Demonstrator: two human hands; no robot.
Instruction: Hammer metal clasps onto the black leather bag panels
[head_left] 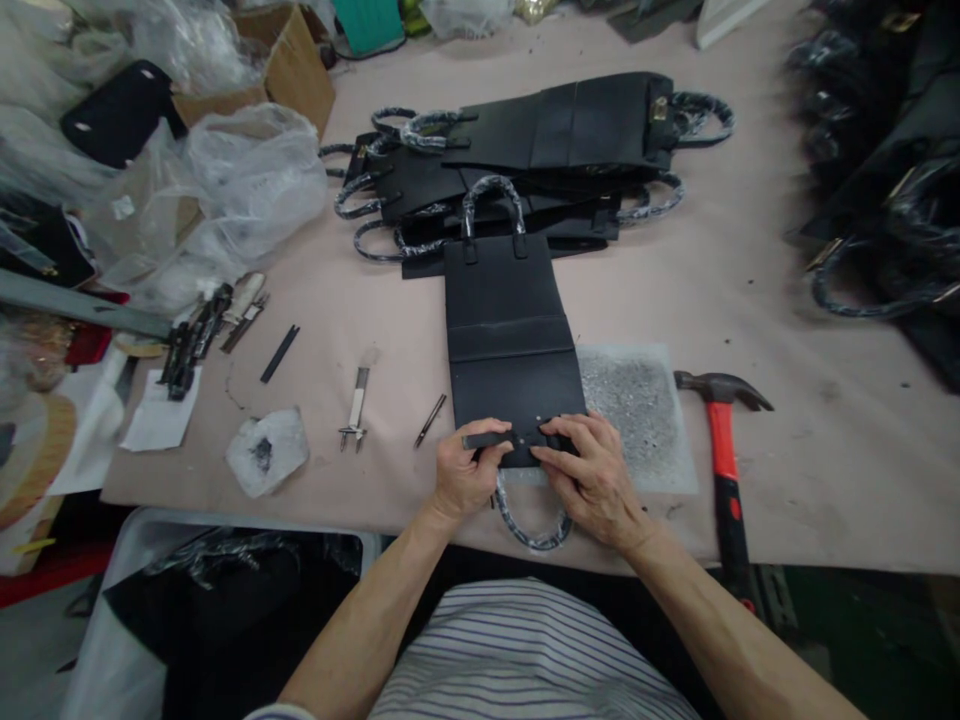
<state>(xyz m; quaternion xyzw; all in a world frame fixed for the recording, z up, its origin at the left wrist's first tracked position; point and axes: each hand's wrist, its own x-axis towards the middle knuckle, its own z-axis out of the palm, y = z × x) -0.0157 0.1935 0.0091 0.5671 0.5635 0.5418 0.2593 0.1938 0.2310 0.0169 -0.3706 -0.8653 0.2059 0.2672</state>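
Observation:
A flat black handbag panel [502, 290] lies lengthwise in front of me, with a plastic-wrapped handle [493, 185] at its far end and another wrapped handle [534, 543] at the near end. My left hand [466, 478] pinches a narrow black strap [486, 439] between thumb and fingers over the near part of the panel. Fingers closed, my right hand [596, 472] presses the strap's other side there. Small shiny dots show between the two hands. Under the panel's right edge sits a worn, speckled pad [637, 415].
A red-handled hammer [724, 440] lies right. Left are a punch [430, 420], a metal divider-like tool [356, 408], a black strip [280, 353] and a crumpled white wrapper [268, 452]. Behind are stacked black bag pieces [562, 125]. A plastic bin [124, 590] stands below the table edge.

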